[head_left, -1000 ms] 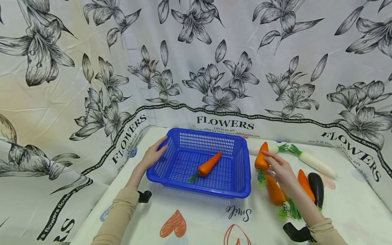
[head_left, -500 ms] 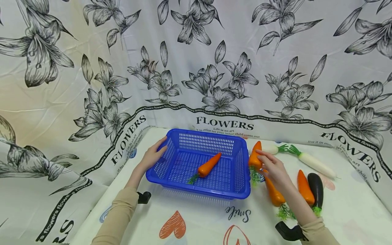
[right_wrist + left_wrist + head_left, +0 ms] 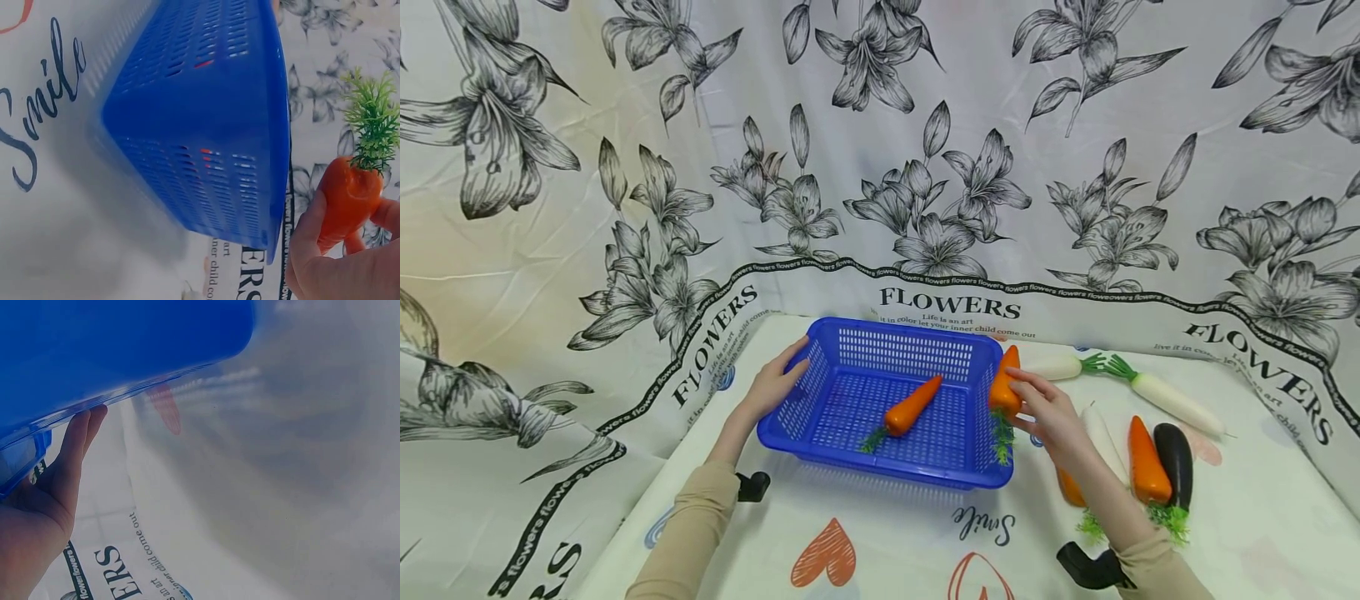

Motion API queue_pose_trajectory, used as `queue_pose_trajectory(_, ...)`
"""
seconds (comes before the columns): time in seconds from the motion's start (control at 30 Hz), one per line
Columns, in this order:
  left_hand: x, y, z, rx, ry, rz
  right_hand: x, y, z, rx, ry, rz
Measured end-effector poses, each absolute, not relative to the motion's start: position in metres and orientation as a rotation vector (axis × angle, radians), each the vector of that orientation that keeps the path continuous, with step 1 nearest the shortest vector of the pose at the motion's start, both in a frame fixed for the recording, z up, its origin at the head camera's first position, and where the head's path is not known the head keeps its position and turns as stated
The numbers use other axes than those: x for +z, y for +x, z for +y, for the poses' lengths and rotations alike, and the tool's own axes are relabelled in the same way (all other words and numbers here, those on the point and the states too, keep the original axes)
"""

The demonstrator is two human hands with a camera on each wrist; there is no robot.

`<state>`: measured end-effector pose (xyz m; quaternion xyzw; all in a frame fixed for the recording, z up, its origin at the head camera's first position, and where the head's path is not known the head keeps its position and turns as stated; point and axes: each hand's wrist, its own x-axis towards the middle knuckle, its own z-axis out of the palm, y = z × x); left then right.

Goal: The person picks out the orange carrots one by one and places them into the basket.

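Note:
My left hand (image 3: 772, 383) grips the left rim of a blue plastic basket (image 3: 880, 468) with perforated walls. In the left wrist view, two fingertips (image 3: 94, 422) lie against the basket's outer side. Inside the basket lies one orange carrot (image 3: 913, 406), its leafy end toward me. My right hand (image 3: 1048, 412) holds a second carrot (image 3: 1005, 387) between thumb and fingers, at the basket's right rim. The right wrist view shows this carrot's green leaves (image 3: 375, 119) at its thick end, the carrot beside and above the rim.
Right of the basket lie white radishes (image 3: 1180, 402), a carrot (image 3: 1147, 468) and a dark eggplant (image 3: 1175, 458). Another carrot (image 3: 1069, 490) is partly hidden under my right forearm, beside a white radish (image 3: 1103, 442). A flower-printed curtain (image 3: 940, 167) hangs behind the table.
My right hand has carried its carrot leftward, from beside the basket to over its right rim. A white radish behind my right forearm has come into sight. The left hand stays on the basket.

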<state>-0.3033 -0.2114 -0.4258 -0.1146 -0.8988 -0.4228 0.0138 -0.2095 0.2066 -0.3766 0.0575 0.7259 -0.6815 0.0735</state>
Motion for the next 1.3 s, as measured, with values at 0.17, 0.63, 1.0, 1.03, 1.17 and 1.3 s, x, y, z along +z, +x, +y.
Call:
queue_pose_trajectory(0.17,-0.427,-0.303,-0.213,-1.311,-0.354,-2.800,-0.376,-0.211,0.199,-2.055,0.154,2.163)
queue_pose_trajectory(0.63,-0.429,-0.303,-0.213,-1.327,-0.345,-2.799,-0.378,-0.215,0.182,-2.104,0.123,2.093)
queue_pose_trajectory(1.0,-0.427,-0.303,-0.212,-1.319,-0.351,-2.800,-0.383,-0.217,0.173,-2.116,0.077,2.074)
queue_pose_trajectory(1.03,-0.427,-0.303,-0.212,-1.320,-0.352,-2.800,-0.384,-0.217,0.172,-2.112,0.067,2.074)
queue_pose_trajectory(1.17,-0.428,-0.305,-0.212,-1.324,-0.354,-2.798,-0.384,-0.216,0.169,-2.078,0.042,2.091)
queue_pose_trajectory(1.3,-0.428,-0.305,-0.213,-1.324,-0.351,-2.798,-0.386,-0.217,0.165,-2.049,0.023,2.099)
